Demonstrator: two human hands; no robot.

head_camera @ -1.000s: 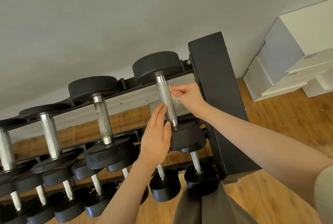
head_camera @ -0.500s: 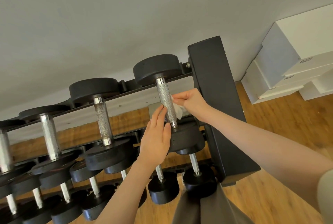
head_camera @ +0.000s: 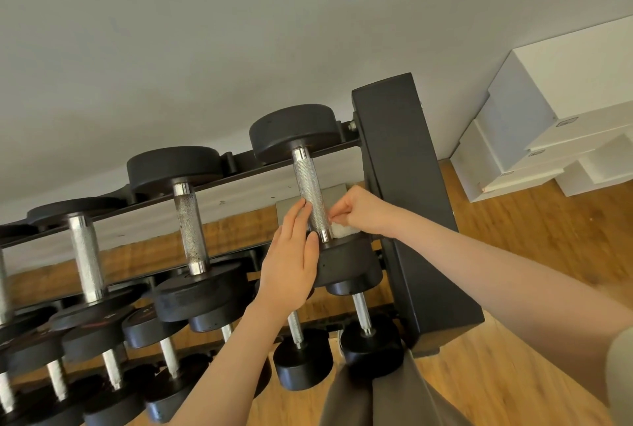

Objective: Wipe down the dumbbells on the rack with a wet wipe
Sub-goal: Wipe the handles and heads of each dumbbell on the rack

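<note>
Across the lower left and centre of the frame we see the black dumbbell rack [head_camera: 404, 165], and at its right end, centre frame, our dumbbell [head_camera: 310, 192] lies with its knurled steel handle running from upper left to lower right between two matt black heads. Our left hand [head_camera: 291, 261] rests straight-fingered against the handle's left side, while our right hand [head_camera: 359, 210], the nearer to the lower collar, pinches the crumpled white wet wipe [head_camera: 337, 231] just right of the handle's bottom end. We judge the wipe must travel up that long axis next.
</note>
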